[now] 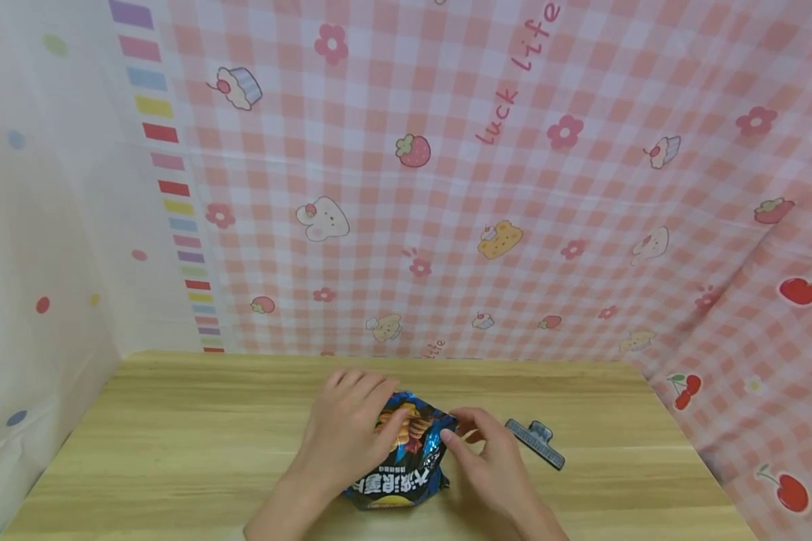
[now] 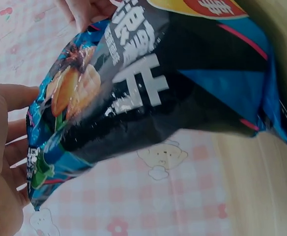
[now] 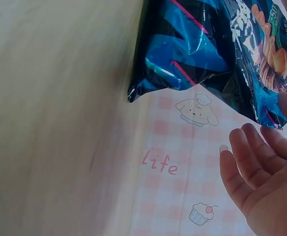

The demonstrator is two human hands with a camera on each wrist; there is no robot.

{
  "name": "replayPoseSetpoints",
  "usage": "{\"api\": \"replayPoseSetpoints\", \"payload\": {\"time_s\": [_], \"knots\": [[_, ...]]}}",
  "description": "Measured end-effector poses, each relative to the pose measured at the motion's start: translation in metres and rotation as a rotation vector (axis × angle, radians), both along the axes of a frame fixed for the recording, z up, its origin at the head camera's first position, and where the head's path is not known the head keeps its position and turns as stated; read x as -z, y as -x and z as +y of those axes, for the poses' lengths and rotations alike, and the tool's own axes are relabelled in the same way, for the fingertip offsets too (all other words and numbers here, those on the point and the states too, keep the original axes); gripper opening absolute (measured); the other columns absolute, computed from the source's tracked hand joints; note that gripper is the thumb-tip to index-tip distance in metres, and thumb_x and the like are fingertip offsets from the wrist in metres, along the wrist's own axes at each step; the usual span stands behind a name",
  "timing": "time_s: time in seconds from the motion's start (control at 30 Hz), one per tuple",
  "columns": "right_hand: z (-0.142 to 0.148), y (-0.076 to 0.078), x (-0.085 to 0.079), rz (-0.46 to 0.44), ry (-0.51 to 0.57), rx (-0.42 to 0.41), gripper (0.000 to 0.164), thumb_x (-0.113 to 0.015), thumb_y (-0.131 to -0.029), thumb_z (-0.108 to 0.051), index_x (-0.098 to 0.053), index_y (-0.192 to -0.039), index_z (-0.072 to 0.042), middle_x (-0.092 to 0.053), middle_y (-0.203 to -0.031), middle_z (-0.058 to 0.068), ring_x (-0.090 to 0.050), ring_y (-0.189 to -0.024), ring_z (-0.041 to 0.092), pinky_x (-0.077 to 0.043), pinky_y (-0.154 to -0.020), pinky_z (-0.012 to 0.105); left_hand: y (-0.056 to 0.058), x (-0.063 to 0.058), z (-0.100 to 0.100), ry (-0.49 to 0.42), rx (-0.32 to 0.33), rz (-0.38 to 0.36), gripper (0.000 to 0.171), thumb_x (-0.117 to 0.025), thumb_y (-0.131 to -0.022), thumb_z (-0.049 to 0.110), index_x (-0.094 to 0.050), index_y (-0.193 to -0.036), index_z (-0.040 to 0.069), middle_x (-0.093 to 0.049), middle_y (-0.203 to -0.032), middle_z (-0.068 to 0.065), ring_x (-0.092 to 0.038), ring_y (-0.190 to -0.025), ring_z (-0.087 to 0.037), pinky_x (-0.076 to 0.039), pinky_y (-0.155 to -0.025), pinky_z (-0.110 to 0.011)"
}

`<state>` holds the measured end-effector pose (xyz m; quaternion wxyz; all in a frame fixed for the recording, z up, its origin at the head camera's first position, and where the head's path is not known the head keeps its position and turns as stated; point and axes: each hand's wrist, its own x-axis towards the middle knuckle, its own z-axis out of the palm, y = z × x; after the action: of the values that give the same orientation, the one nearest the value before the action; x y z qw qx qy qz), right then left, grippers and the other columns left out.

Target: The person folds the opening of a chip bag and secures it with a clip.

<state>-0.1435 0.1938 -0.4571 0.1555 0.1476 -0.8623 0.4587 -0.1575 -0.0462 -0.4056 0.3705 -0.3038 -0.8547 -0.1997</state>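
A black and blue bag of chips [image 1: 406, 458], printed with white lettering and pictures of chips, stands tilted on the wooden table. My left hand [image 1: 352, 424] holds its left top edge, the thumb lying over the printed front and the fingers [image 2: 15, 172] behind the edge. At the right top corner my right hand [image 1: 490, 462] pinches the bag between thumb and index finger. The other right fingers [image 3: 251, 162] are spread below that corner. In the left wrist view the bag [image 2: 148, 88] fills most of the frame, and its bottom edge touches the table.
A dark grey bag clip [image 1: 536, 443] lies on the table just right of my right hand. Pink checked cloth [image 1: 392, 188] hangs behind the wooden table [image 1: 176, 436]. White dotted cloth [image 1: 40, 225] hangs on the left, and cherry-print cloth [image 1: 785, 361] on the right.
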Motion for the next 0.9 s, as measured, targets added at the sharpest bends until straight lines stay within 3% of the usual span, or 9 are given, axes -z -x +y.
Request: {"api": "replayPoseSetpoints", "payload": {"time_s": [0.23, 0.43, 0.9], "knots": [[-0.004, 0.002, -0.004, -0.057, 0.033, 0.021, 0.017, -0.079, -0.094, -0.008, -0.074, -0.108, -0.015, -0.069, -0.092, -0.012, -0.064, -0.086, 0.010, -0.056, -0.075, 0.033, -0.002, -0.001, 0.009, 0.005, -0.014, -0.065, 0.027, -0.083, -0.088, 0.027, -0.077, -0.107, 0.009, -0.077, -0.105, -0.004, -0.070, -0.098, -0.024, -0.053, -0.090, -0.043], [-0.004, 0.003, -0.003, -0.083, 0.068, 0.027, 0.017, -0.078, -0.093, -0.004, -0.074, -0.105, -0.016, -0.070, -0.089, -0.009, -0.065, -0.081, 0.011, -0.054, -0.069, 0.028, -0.002, 0.001, 0.013, -0.027, -0.008, -0.073, 0.021, -0.084, -0.086, 0.021, -0.076, -0.101, 0.009, -0.076, -0.100, -0.003, -0.069, -0.095, -0.024, -0.052, -0.089, -0.042], [-0.005, 0.003, -0.001, -0.036, 0.066, 0.023, 0.016, -0.076, -0.094, -0.001, -0.075, -0.097, -0.017, -0.071, -0.087, -0.013, -0.065, -0.079, 0.009, -0.055, -0.074, 0.028, -0.002, 0.005, 0.015, -0.081, -0.002, -0.065, 0.016, -0.085, -0.086, 0.014, -0.077, -0.099, 0.011, -0.077, -0.096, -0.001, -0.070, -0.092, -0.022, -0.052, -0.090, -0.042]]}}
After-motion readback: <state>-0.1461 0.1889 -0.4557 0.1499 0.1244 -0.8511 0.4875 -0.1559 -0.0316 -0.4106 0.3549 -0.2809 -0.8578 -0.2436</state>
